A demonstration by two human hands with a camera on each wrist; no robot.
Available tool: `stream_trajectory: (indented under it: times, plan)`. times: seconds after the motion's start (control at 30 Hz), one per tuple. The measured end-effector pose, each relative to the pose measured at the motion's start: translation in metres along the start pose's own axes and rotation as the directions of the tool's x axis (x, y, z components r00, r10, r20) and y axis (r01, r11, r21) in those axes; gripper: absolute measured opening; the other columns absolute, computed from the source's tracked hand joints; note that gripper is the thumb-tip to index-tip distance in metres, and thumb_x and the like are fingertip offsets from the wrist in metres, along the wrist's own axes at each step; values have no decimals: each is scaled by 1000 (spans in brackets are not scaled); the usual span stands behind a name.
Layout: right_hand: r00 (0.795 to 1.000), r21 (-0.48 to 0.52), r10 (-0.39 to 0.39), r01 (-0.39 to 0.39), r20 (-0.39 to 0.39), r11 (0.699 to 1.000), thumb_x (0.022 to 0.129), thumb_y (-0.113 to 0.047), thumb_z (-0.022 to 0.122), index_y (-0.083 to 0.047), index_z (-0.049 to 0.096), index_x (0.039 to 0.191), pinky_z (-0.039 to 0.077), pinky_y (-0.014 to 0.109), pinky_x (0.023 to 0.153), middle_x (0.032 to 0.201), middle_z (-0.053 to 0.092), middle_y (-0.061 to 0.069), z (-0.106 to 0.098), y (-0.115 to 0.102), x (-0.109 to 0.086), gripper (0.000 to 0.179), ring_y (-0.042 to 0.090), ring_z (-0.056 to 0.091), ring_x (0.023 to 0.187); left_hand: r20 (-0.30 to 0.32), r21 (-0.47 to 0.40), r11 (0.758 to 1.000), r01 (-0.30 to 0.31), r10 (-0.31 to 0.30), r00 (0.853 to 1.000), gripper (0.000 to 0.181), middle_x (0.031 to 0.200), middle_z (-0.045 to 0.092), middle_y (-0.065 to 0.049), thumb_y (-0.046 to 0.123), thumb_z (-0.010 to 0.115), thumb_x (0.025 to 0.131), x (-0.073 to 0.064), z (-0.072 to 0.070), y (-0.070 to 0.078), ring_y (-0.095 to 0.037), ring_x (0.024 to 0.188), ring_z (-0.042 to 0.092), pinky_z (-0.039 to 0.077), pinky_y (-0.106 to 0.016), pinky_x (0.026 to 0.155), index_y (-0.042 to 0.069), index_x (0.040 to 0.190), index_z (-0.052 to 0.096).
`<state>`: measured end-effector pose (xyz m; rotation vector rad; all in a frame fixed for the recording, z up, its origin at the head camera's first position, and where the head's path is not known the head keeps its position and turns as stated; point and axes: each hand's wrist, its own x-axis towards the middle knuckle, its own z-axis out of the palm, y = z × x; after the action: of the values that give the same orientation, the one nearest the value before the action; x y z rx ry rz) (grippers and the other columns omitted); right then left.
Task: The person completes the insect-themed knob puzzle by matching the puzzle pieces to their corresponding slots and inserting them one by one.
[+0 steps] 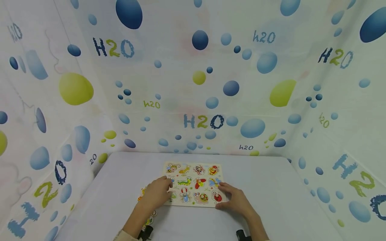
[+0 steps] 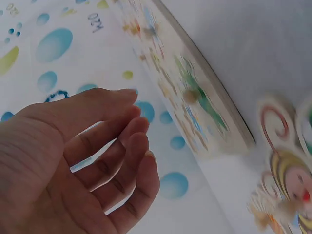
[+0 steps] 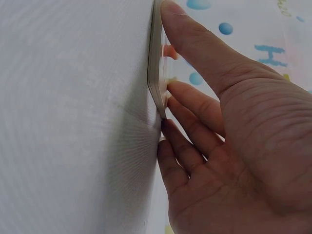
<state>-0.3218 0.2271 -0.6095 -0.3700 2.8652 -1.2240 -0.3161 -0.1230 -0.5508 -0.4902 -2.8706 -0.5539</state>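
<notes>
A wooden insect knob puzzle board (image 1: 208, 205) lies on the table, its pictures in rows. My left hand (image 1: 159, 191) is over the board's left edge, fingers loosely bent. In the left wrist view nothing shows between the thumb and fingers (image 2: 145, 146) of that hand, and a green piece with a round knob (image 2: 191, 96) is on the board beyond. My right hand (image 1: 236, 198) touches the board's near right corner, thumb at the front edge and extended fingers (image 3: 195, 109) along the right side. A loose bee piece (image 2: 295, 183) lies off the board.
Several loose puzzle pieces (image 1: 149, 219) lie left of the board, partly hidden under my left forearm. The white table (image 1: 265, 187) reaches back to a bubble-patterned curtain (image 1: 172, 80) that also hangs at both sides. A black wrist device (image 1: 242, 235) shows by my right forearm.
</notes>
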Motion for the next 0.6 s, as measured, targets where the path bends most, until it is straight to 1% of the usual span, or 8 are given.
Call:
stream_trajectory:
  times: [0.13,0.27,0.33,0.47,0.57,0.6]
  plan:
    - [1000,-4,-1,1,0,1000,66,-39,99,-12,66,141,29,57,120,155,54,3,0,0,0,87,35,40,150,14,18,996,91,-91,996,19,85,60,0,8,84,83,-6,-10,-22,-15,73,57,51,-36,63,6,99,74]
    - [1000,11,-8,8,0,1000,66,-39,99,-10,66,141,29,57,120,154,54,4,-1,0,-1,87,36,40,149,41,36,985,169,-170,985,19,88,60,-3,7,81,84,-12,-18,-46,-17,74,59,54,-39,64,5,102,73]
    - [1000,16,-7,7,2,1000,66,-39,99,-9,65,140,29,58,120,154,54,4,-1,-1,-1,87,36,40,149,46,44,980,193,-195,980,20,89,60,-5,7,80,84,-15,-19,-57,-19,74,60,54,-40,63,4,102,73]
    - [1000,17,8,-9,9,1000,66,-40,98,-11,65,141,29,57,120,155,54,2,0,0,-1,88,35,39,150,49,55,973,224,-227,973,18,91,62,-6,8,81,85,-21,-21,-72,-20,74,61,55,-43,64,4,100,73]
    - [1000,10,19,-19,15,1000,65,-41,98,-13,65,142,29,57,120,156,53,1,0,0,0,88,34,38,151,53,43,971,234,-236,970,15,87,60,-4,7,80,84,-25,-20,-79,-18,72,60,54,-41,62,5,97,73]
    - [1000,5,11,-11,12,1000,65,-41,98,-12,65,142,30,58,119,156,53,1,0,0,0,88,35,38,150,55,36,971,234,-236,970,14,85,60,-4,7,79,83,-25,-19,-80,-18,71,58,53,-41,62,5,96,73]
